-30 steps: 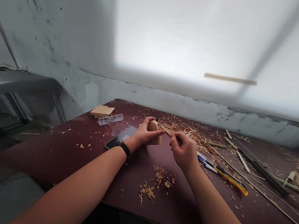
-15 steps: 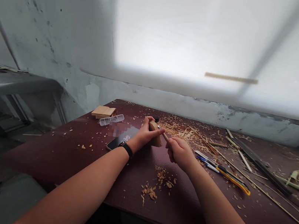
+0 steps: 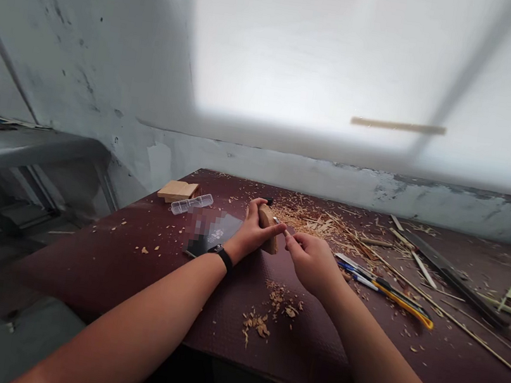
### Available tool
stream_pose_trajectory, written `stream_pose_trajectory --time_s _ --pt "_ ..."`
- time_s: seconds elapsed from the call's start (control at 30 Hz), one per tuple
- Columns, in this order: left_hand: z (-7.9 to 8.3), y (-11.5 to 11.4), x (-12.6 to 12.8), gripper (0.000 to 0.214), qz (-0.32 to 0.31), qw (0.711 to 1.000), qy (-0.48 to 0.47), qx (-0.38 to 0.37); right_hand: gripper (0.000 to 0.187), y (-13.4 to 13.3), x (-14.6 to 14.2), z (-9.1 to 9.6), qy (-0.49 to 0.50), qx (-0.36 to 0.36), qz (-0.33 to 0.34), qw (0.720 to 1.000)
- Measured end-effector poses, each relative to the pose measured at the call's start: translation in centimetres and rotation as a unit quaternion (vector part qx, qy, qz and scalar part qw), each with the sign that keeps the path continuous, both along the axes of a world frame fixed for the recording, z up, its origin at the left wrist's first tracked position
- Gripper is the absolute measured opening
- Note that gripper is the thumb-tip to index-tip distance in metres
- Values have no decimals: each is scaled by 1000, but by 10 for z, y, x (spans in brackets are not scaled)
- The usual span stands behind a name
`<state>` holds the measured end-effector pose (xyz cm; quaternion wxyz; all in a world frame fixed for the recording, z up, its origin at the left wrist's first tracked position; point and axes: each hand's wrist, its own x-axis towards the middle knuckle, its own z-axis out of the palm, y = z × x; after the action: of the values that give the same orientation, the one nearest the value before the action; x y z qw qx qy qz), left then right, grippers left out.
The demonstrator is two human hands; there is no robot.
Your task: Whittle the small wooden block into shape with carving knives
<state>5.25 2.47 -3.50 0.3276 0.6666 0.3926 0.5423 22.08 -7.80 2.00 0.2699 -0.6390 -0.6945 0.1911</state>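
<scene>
My left hand (image 3: 252, 232), with a dark band at the wrist, is wrapped round a block of wood (image 3: 271, 242) and holds it tilted above the dark red table (image 3: 225, 328). My right hand (image 3: 315, 258) is closed on the handle of a slim carving tool (image 3: 284, 229). The tool's metal end meets the face of the wood, close to my left thumb. Its exact tip shape is too small to tell. Wood shavings (image 3: 274, 303) lie on the table below my hands, and a larger heap of shavings (image 3: 318, 220) is behind them.
Left of my hands lie a dark flat phone-like object (image 3: 218, 234), a clear plastic case (image 3: 192, 204) and stacked wood pieces (image 3: 179, 191). To the right are a yellow-handled cutter (image 3: 404, 303), pens (image 3: 358, 275), thin sticks (image 3: 447, 319) and a long dark bar (image 3: 454, 279). A wall stands behind.
The carving tool has shifted slightly against the wood, and the wood block has turned a little in my left hand. The whole view has moved slightly.
</scene>
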Motion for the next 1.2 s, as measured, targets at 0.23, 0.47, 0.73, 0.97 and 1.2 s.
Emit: stream_pose_trajectory --time_s 0.23,0.47,0.73,0.97,1.2 --pt "-7 0 8 45 2 999 18 32 40 4 -5 -3 -17 -14 -15 1000" --pt "-8 5 2 47 -10 1000 18 15 39 -3 -13 -2 -30 -13 -22 999" --pt "-12 7 1 45 -39 999 7 -12 36 -12 -17 2 -52 -10 -36 998" --pt "-15 6 2 46 -10 999 16 26 37 -11 -18 2 -60 -11 -44 997" --pt "-17 8 4 46 12 998 30 59 37 -9 -17 -3 -59 -15 -42 997"
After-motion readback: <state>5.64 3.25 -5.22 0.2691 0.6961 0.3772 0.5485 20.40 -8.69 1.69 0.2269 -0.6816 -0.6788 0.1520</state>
